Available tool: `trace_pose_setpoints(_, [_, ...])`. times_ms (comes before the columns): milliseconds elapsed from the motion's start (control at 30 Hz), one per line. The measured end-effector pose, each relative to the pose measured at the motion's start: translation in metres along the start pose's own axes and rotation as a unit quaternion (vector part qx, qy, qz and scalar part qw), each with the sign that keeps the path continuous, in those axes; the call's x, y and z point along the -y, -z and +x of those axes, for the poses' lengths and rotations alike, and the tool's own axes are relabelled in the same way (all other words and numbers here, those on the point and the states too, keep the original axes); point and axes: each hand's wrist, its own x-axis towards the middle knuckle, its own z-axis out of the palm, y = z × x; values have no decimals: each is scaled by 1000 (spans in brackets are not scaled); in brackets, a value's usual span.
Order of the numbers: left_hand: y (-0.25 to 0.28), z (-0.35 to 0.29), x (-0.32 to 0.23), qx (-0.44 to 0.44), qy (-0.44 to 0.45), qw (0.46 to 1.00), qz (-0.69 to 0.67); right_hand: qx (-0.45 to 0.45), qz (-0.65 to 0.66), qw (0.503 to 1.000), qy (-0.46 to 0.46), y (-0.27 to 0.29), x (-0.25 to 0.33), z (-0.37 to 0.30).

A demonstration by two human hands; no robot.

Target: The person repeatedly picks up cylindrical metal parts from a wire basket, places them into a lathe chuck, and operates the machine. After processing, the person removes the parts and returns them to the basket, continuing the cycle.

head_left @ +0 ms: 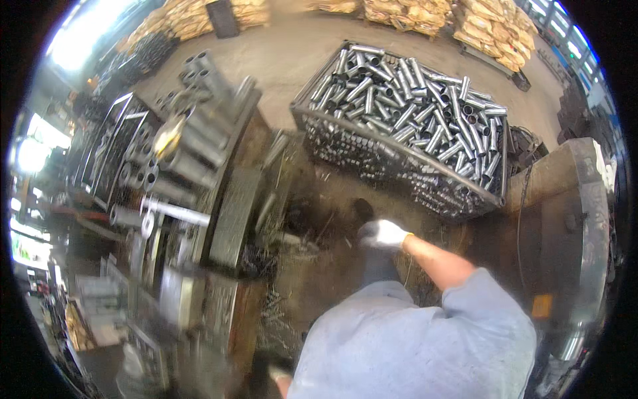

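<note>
My right hand, in a white glove with a yellow cuff edge, is held out low in front of me, above my dark trouser leg and shoe. Its fingers are turned away and dark, so I cannot see whether they hold anything. Only a sliver of my left hand shows at the lower edge, blurred and beside the machine; its fingers are hidden. Ahead of the right hand stands a large metal bin heaped with short shiny metal tubes.
Left of me, a machine bench carries a stack of wider grey tubes with a yellow-and-white cloth-like thing on them. Metal shavings litter the floor. A big metal housing stands right. Wrapped pallets line the back.
</note>
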Motion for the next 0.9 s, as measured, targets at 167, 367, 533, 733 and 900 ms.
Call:
trace_pose_setpoints(167, [-110,-3,-332,166,-231,959,14,-221,32,963,-153,217,-124,130])
trace_pose_setpoints(367, [-205,-35,-724,-8,-652,758,-2,-436,-212,829,-279,449,-354,285])
trace_pose_setpoints(533, [-308,9,-973,12,-664,747,-9,-371,-265,800,-391,572,-500,377])
trace_pose_setpoints(733, [-405,86,-1118,145,-423,863,236,-362,-234,790,-436,565,-579,410])
trace_pose_setpoints(900, [-413,86,-1147,184,-417,820,345,-322,-317,805,-385,564,-627,398])
